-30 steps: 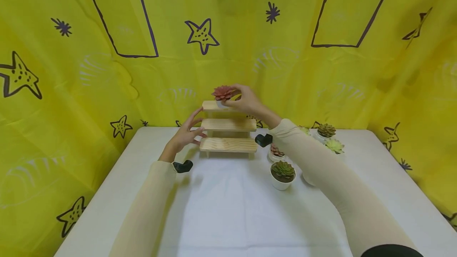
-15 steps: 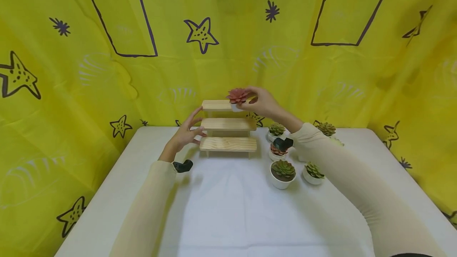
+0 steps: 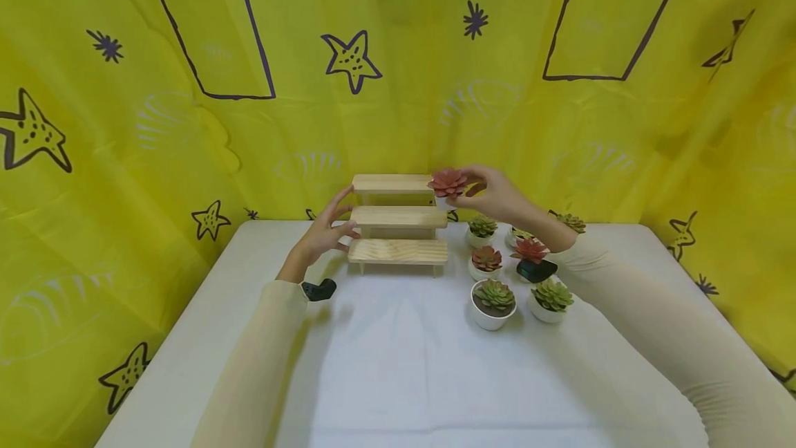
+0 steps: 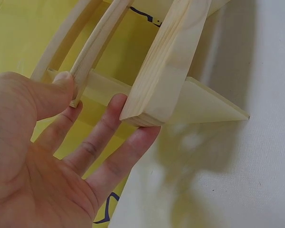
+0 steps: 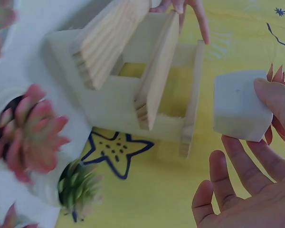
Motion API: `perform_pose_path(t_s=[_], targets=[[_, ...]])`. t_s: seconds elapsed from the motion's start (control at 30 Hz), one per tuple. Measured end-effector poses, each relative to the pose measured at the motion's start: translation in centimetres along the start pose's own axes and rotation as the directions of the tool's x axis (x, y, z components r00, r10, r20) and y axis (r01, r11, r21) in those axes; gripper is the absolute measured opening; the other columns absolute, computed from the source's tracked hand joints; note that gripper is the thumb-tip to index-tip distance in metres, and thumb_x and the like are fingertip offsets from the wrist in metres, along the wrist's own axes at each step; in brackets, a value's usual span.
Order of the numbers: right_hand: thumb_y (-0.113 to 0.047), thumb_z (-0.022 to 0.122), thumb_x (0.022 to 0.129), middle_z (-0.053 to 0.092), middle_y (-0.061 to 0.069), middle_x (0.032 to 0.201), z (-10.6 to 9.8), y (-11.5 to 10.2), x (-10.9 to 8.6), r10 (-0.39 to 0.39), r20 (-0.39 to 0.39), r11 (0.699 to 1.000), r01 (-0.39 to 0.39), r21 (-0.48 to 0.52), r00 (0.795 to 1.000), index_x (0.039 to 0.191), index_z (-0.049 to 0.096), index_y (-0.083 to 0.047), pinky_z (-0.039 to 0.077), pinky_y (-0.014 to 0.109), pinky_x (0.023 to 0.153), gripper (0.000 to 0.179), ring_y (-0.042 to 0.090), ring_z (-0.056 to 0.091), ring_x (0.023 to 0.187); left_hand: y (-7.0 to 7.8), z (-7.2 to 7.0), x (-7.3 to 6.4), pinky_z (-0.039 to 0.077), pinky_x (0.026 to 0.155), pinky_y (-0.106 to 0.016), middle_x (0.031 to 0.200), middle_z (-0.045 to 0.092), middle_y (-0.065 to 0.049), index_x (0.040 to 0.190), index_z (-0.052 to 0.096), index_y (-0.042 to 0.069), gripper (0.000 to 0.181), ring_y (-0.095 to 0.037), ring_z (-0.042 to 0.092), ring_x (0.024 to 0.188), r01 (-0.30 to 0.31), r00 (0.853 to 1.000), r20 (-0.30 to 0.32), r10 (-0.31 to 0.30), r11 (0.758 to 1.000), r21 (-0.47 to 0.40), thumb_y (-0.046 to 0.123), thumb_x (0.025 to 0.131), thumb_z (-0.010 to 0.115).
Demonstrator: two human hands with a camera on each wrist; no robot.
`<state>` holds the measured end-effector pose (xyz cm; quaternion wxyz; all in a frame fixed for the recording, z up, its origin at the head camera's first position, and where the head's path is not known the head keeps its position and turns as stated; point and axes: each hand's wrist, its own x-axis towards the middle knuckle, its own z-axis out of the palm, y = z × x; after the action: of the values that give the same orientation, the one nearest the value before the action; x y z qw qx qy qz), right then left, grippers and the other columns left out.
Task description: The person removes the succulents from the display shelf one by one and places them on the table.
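My right hand (image 3: pixel 494 193) pinches a potted red succulent (image 3: pixel 448 182) just off the right end of the top shelf. In the right wrist view thumb and fingers hold its white pot (image 5: pixel 242 104), with the red leaves mostly hidden behind the hand. The three-tier wooden stand (image 3: pixel 398 249) stands at the back of the table, its shelves bare. At the stand's left side my left hand (image 3: pixel 320 235) has its fingers spread. In the left wrist view its thumb (image 4: pixel 61 88) touches the middle shelf (image 4: pixel 97 42) and other fingertips touch the lowest shelf's end (image 4: pixel 154 95).
Right of the stand sit several potted succulents, among them a green one in a round white pot (image 3: pixel 491 316), a reddish one (image 3: pixel 486 259), another green one (image 3: pixel 550 296) and a red one (image 3: pixel 530 249) partly behind the wrist camera. A yellow patterned curtain (image 3: pixel 404 123) hangs behind the white table (image 3: pixel 385 365).
My right hand has carried the red succulent rightward from above the top shelf to past its right end, and slightly lower. More pots show beneath that arm. The left hand has stayed put.
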<state>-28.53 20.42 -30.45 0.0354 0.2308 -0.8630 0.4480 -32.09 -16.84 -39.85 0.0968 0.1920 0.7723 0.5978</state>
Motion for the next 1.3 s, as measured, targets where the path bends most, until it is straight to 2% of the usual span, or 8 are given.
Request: perform_pose_path(t_s=[0.33,0.53,0.77,0.87,0.97,1.1,1.2,1.3], targets=[[-0.024,0.079,0.094,0.063,0.018,0.124,-2.5,1.4,-4.3,0.114,-0.002,0.990,-0.114,-0.081,0.993,0.137,0.059,-0.001,0.050,0.046,0.094,0.052,0.036,0.060,0.112,0.0,0.1,-0.2,0.060,0.079,-0.053,0.166,0.020,-0.023,0.163,0.018,0.044,0.076,-0.048,0.063,0.114,-0.008,1.000,0.009,0.008,1.000,-0.007,0.011,0.107,0.055],[-0.026,0.077,0.095,0.061,0.019,0.130,-4.5,2.4,-7.0,0.150,-0.004,0.981,-0.150,-0.123,0.989,0.142,0.055,-0.002,0.048,0.048,0.095,0.057,0.037,0.059,0.115,-0.2,0.0,-0.3,0.059,0.081,-0.054,0.166,0.020,-0.024,0.163,0.017,0.044,0.075,-0.048,0.063,0.113,-0.017,1.000,0.011,0.017,1.000,-0.001,0.012,0.107,0.056],[-0.025,0.074,0.097,0.061,0.018,0.133,-7.0,4.0,-10.6,0.182,-0.020,0.972,-0.183,-0.147,0.983,0.146,0.053,-0.003,0.052,0.023,0.082,0.058,0.033,0.060,0.111,0.0,0.2,-0.2,0.059,0.081,-0.054,0.167,0.020,-0.023,0.164,0.017,0.043,0.075,-0.049,0.063,0.113,-0.024,1.000,0.019,0.024,1.000,-0.003,0.012,0.107,0.055],[-0.026,0.073,0.098,0.062,0.018,0.132,-7.9,4.7,-12.0,0.181,-0.035,0.964,-0.184,-0.190,0.983,0.147,0.052,-0.004,0.052,0.022,0.081,0.058,0.029,0.061,0.110,0.0,0.1,-0.1,0.059,0.081,-0.054,0.167,0.020,-0.022,0.164,0.017,0.043,0.075,-0.048,0.063,0.113,-0.021,1.000,0.019,0.021,1.000,0.001,0.012,0.107,0.055],[-0.029,0.072,0.099,0.062,0.016,0.132,-8.8,5.3,-13.4,0.193,-0.050,0.951,-0.199,-0.238,0.980,0.149,0.051,-0.006,0.052,0.029,0.081,0.059,0.013,0.060,0.108,0.1,0.1,-0.1,0.059,0.081,-0.053,0.167,0.020,-0.022,0.163,0.017,0.044,0.075,-0.047,0.064,0.113,-0.016,1.000,0.013,0.016,1.000,0.006,0.012,0.107,0.055],[-0.029,0.074,0.097,0.063,0.002,0.129,-9.7,6.1,-15.1,0.200,-0.081,0.943,-0.214,-0.255,0.976,0.148,0.053,-0.008,0.052,0.031,0.077,0.058,-0.007,0.055,0.099,0.1,0.2,-0.1,0.060,0.080,-0.053,0.166,0.021,-0.022,0.163,0.017,0.045,0.075,-0.046,0.064,0.112,-0.014,1.000,0.010,0.014,1.000,0.011,0.012,0.107,0.055],[-0.021,0.076,0.096,0.063,-0.018,0.121,-10.1,6.9,-16.2,0.161,-0.106,0.953,-0.183,-0.240,0.981,0.144,0.057,-0.005,0.054,0.026,0.073,0.054,-0.010,0.056,0.096,0.1,0.2,-0.1,0.060,0.080,-0.053,0.166,0.021,-0.023,0.163,0.017,0.045,0.075,-0.046,0.064,0.113,-0.014,1.000,0.012,0.014,1.000,0.015,0.012,0.107,0.055],[-0.014,0.076,0.095,0.060,-0.032,0.114,-10.5,7.5,-17.2,0.121,-0.119,0.966,-0.145,-0.216,0.986,0.140,0.059,-0.001,0.054,0.021,0.072,0.050,-0.008,0.059,0.095,0.0,0.2,-0.1,0.060,0.080,-0.052,0.166,0.020,-0.024,0.163,0.017,0.045,0.075,-0.047,0.064,0.113,-0.014,1.000,0.012,0.014,1.000,0.017,0.012,0.108,0.055]])
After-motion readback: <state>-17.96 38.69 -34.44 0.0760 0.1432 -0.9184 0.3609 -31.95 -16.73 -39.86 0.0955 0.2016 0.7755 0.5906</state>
